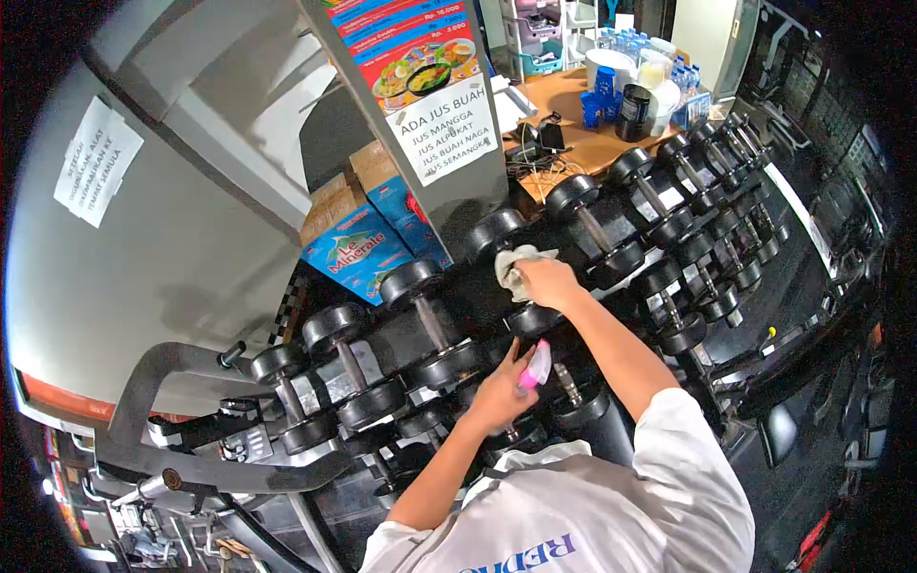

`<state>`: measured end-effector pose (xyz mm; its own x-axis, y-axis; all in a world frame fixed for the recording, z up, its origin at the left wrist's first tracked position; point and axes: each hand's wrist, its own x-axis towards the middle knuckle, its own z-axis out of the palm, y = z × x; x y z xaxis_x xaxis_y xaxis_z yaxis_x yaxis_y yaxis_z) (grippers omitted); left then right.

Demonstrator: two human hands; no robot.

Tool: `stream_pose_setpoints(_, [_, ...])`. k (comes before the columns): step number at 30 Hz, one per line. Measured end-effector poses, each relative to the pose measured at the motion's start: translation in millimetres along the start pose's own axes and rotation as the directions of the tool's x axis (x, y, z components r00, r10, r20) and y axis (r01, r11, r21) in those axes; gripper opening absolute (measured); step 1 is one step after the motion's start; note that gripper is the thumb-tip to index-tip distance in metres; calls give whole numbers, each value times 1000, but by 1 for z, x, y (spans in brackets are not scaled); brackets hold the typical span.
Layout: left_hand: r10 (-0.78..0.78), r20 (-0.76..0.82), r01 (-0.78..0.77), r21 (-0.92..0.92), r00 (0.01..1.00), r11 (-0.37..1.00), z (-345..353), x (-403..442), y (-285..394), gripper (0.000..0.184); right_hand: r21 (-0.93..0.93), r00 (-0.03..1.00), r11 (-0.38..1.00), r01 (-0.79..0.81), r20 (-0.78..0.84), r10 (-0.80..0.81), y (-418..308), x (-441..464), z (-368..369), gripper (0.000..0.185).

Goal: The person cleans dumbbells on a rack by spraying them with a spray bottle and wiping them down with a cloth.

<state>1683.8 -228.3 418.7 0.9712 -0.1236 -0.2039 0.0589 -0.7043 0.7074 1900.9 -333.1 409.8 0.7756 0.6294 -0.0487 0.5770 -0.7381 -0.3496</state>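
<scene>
My right hand (548,285) presses a crumpled whitish cloth (511,271) around the handle of a black dumbbell (495,232) on the upper rack row. The handle is hidden under the cloth and fingers; both round heads show. Just below, my left hand (499,393) is closed around a small spray bottle (538,366) with pink and clear parts, close to the dumbbell's near head. Another black dumbbell (435,320) with a metal handle rests to the left, and one more dumbbell (594,229) lies to the right.
Several dumbbells fill the two-tier rack on both sides. Blue drink cartons (358,244) stand behind it, beside a pillar with a menu sign (444,129). A wooden table (564,81) holds cups, bottles and cables. A grey machine frame (153,392) stands at left.
</scene>
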Motion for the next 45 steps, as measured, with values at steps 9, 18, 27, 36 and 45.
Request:
stream_pose_setpoints(9, [-319,-96,215,-554,943,804,58,-163,-101,64,940,617,327,99,-316,721,39,-119,2,41])
stream_pose_setpoints(18, [-438,-289,-38,-867,851,497,63,-220,-84,53,944,710,178,277,-326,624,-94,-172,-23,60])
stream_pose_setpoints(27, [-557,-242,-102,-957,794,271,82,-285,-67,48,607,946,775,177,112,-304,-228,-281,49,52])
stream_pose_setpoints(36, [-254,-188,-119,-957,949,263,109,-281,-52,67,553,976,811,188,-199,-91,-173,-330,56,60])
stream_pose_setpoints(45, [-96,-27,9,-932,995,363,104,-264,-38,63,903,993,418,-99,117,-17,-157,-368,118,65])
